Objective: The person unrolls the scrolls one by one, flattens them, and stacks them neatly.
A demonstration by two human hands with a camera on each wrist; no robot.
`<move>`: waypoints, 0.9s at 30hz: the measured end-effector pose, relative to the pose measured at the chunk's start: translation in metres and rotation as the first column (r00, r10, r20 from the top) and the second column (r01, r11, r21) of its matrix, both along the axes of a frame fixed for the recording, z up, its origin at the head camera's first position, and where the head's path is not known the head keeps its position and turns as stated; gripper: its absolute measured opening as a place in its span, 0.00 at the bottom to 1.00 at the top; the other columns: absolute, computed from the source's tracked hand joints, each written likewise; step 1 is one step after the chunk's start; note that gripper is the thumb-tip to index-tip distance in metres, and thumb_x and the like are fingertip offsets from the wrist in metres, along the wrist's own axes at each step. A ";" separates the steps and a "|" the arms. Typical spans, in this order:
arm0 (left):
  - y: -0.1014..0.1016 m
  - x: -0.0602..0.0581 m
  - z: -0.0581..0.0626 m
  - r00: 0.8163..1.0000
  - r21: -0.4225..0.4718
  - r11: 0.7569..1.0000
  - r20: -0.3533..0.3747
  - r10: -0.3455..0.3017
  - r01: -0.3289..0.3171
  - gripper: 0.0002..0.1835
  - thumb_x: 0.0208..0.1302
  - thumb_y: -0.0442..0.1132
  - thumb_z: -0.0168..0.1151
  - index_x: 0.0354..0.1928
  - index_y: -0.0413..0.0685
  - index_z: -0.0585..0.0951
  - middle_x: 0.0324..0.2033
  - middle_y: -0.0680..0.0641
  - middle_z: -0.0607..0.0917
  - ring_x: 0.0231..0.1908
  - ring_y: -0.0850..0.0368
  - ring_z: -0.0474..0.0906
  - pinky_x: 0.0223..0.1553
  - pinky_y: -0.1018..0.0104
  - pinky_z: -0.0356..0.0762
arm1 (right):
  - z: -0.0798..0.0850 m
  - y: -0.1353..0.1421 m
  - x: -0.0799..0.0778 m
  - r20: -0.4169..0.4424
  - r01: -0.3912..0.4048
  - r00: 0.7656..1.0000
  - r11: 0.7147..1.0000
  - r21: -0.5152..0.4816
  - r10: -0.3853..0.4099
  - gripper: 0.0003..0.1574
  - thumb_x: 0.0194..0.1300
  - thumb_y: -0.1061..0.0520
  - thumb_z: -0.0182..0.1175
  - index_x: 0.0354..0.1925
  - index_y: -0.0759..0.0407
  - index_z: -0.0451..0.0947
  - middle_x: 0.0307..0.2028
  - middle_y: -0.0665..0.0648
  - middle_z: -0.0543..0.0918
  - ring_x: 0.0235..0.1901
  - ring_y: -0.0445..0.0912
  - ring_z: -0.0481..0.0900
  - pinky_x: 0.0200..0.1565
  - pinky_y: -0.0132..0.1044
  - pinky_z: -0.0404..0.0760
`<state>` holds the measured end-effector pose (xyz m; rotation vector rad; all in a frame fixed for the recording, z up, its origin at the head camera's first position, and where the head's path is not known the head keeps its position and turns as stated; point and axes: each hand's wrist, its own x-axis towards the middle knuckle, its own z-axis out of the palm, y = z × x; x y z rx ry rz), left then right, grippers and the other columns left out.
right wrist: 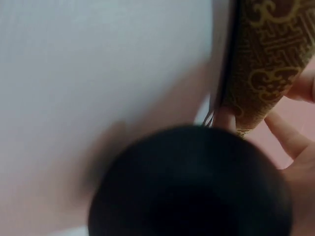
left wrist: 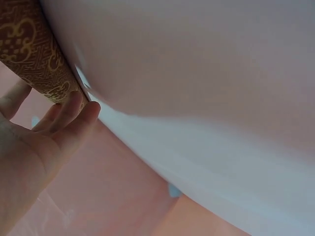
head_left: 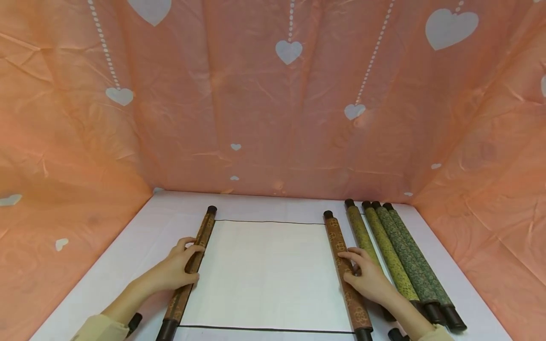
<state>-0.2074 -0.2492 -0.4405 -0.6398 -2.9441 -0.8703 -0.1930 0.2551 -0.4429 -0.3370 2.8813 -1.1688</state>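
A hanging scroll lies spread on the white table, its pale blank sheet (head_left: pixel 268 270) stretched between two brown rolls with gold patterns and black end knobs. My left hand (head_left: pixel 172 270) grips the left roll (head_left: pixel 206 233), thumb on the inner side and fingers over the top. On the other side, my right hand (head_left: pixel 368 277) holds the right roll (head_left: pixel 335 237) between thumb and fingers. The left wrist view shows fingertips (left wrist: pixel 91 112) at the patterned roll's edge. In the right wrist view a black round end (right wrist: pixel 192 182) covers the lower middle and hides part of the grip.
Several rolled scrolls lie side by side at the right, including a yellow-green one (head_left: pixel 390 253) and a dark green one (head_left: pixel 403 255). The right forearm crosses their near ends. Orange cloth (head_left: pixel 273 118) with white hearts encloses the white tabletop (head_left: pixel 128 255) at the back and sides.
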 end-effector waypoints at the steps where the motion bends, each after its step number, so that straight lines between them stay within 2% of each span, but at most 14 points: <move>1: -0.001 0.000 0.000 1.000 -0.001 1.000 -0.001 0.001 -0.001 0.34 0.52 0.35 0.75 0.62 0.37 0.77 0.68 0.25 0.61 0.64 0.19 0.64 0.53 0.27 0.73 | 0.000 0.000 0.000 0.001 -0.002 1.000 1.000 0.008 0.002 0.31 0.65 0.64 0.65 0.66 0.58 0.79 0.71 0.72 0.65 0.39 0.47 0.71 0.38 0.40 0.72; 3: -0.003 0.001 0.000 1.000 -0.004 1.000 0.006 0.003 -0.003 0.32 0.52 0.34 0.72 0.63 0.39 0.78 0.68 0.24 0.60 0.63 0.18 0.63 0.52 0.26 0.73 | 0.001 0.001 -0.001 0.005 -0.002 1.000 0.999 0.032 0.002 0.30 0.66 0.63 0.63 0.66 0.56 0.79 0.72 0.73 0.64 0.42 0.49 0.74 0.40 0.43 0.73; 6: -0.006 0.001 0.001 0.999 -0.004 1.000 0.033 0.015 -0.015 0.31 0.54 0.34 0.69 0.63 0.41 0.78 0.69 0.23 0.58 0.63 0.19 0.63 0.51 0.27 0.73 | 0.003 0.002 -0.001 0.017 -0.007 1.000 0.997 0.074 0.006 0.27 0.69 0.61 0.60 0.65 0.53 0.81 0.73 0.74 0.63 0.55 0.63 0.77 0.49 0.55 0.77; 8: -0.007 0.001 0.002 0.998 0.000 1.000 0.051 0.023 -0.024 0.30 0.55 0.34 0.67 0.64 0.42 0.79 0.70 0.22 0.56 0.63 0.19 0.63 0.50 0.27 0.73 | 0.003 0.004 -0.001 0.025 -0.011 1.000 0.995 0.099 0.008 0.26 0.70 0.61 0.58 0.65 0.51 0.82 0.74 0.74 0.62 0.65 0.72 0.70 0.54 0.62 0.76; 10: -0.009 0.001 0.002 0.998 0.004 0.999 0.060 0.034 -0.034 0.30 0.56 0.33 0.65 0.64 0.42 0.79 0.70 0.22 0.56 0.64 0.19 0.63 0.51 0.26 0.73 | 0.003 0.005 -0.001 0.027 -0.016 1.000 0.994 0.110 0.013 0.25 0.71 0.60 0.58 0.64 0.51 0.83 0.73 0.74 0.63 0.70 0.76 0.61 0.57 0.66 0.74; 13: -0.012 0.001 0.001 0.997 0.006 0.999 0.058 0.042 -0.042 0.28 0.58 0.33 0.63 0.63 0.41 0.79 0.70 0.22 0.57 0.64 0.18 0.62 0.52 0.24 0.70 | 0.002 0.007 -0.001 0.027 -0.014 1.000 0.994 0.107 0.012 0.23 0.72 0.56 0.62 0.63 0.52 0.83 0.73 0.75 0.63 0.69 0.76 0.63 0.55 0.67 0.74; 15: -0.013 0.001 0.000 0.998 0.001 0.999 0.046 0.041 -0.041 0.27 0.59 0.33 0.63 0.63 0.40 0.79 0.69 0.22 0.58 0.64 0.17 0.62 0.52 0.24 0.70 | 0.002 0.007 -0.001 0.013 -0.017 1.000 0.994 0.108 0.016 0.24 0.69 0.52 0.68 0.62 0.53 0.83 0.72 0.76 0.64 0.67 0.77 0.65 0.54 0.68 0.75; 18: -0.015 0.002 -0.002 0.999 -0.020 0.999 0.011 0.035 -0.035 0.25 0.62 0.35 0.68 0.62 0.42 0.79 0.68 0.22 0.61 0.62 0.17 0.63 0.51 0.24 0.72 | 0.001 0.008 0.000 -0.006 -0.019 1.000 0.994 0.107 0.019 0.32 0.61 0.48 0.77 0.60 0.55 0.82 0.70 0.77 0.65 0.66 0.78 0.67 0.55 0.69 0.76; 21: -0.017 0.002 -0.003 0.999 -0.043 0.998 -0.011 0.039 -0.039 0.28 0.60 0.42 0.76 0.62 0.44 0.80 0.66 0.22 0.64 0.61 0.17 0.65 0.50 0.24 0.73 | 0.002 0.008 0.001 -0.018 -0.017 1.000 0.995 0.095 0.018 0.35 0.56 0.49 0.80 0.59 0.56 0.81 0.68 0.77 0.67 0.64 0.76 0.69 0.53 0.67 0.77; 23: -0.018 0.001 -0.002 0.999 -0.053 0.997 -0.015 0.048 -0.049 0.31 0.57 0.45 0.79 0.62 0.45 0.80 0.65 0.22 0.66 0.61 0.18 0.67 0.50 0.25 0.74 | 0.002 0.008 0.001 -0.028 -0.011 1.000 0.996 0.086 0.013 0.34 0.55 0.52 0.81 0.58 0.57 0.81 0.67 0.75 0.68 0.63 0.74 0.71 0.52 0.64 0.78; 27: -0.021 0.001 0.001 0.998 -0.047 0.997 -0.015 0.054 -0.054 0.32 0.54 0.42 0.80 0.61 0.43 0.80 0.60 0.24 0.70 0.56 0.24 0.74 0.49 0.31 0.77 | 0.002 0.008 0.001 -0.042 0.005 0.999 0.996 0.089 -0.001 0.31 0.55 0.56 0.80 0.57 0.56 0.82 0.65 0.71 0.70 0.48 0.59 0.77 0.44 0.52 0.78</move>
